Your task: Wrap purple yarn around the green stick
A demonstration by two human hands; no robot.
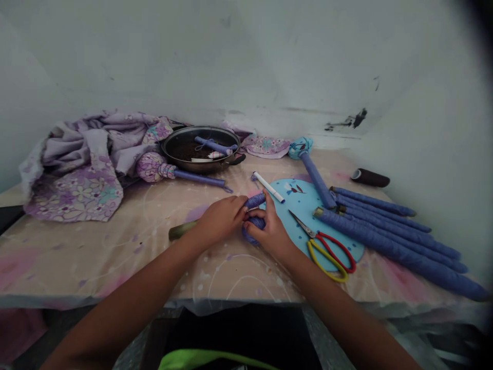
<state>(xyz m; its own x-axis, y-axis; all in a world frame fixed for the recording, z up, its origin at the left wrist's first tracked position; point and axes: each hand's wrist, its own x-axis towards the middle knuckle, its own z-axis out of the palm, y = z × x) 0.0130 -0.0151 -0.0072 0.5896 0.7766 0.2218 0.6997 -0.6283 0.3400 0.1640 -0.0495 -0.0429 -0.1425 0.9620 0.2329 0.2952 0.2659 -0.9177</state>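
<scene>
My left hand (225,218) is closed around a green stick (182,230), whose bare end sticks out to the left. Beyond my fingers its other end is wrapped in purple strip (255,201). My right hand (272,226) is closed on a purple wound bundle (253,231), just below the wrapped end, with its fingertips at that end. Close by on the right lie scissors (314,235) with one red and one yellow handle, blades parted. A white marker (268,187) rests above my right hand. Part of the bundle is hidden by my fingers.
Several purple-wrapped sticks (385,236) lie at right, beside a light blue round piece (296,226) and a dark spool (370,178). A black pan (200,164) stands at the back. Floral cloth (77,174) and a cloth-headed stick (198,178) lie left.
</scene>
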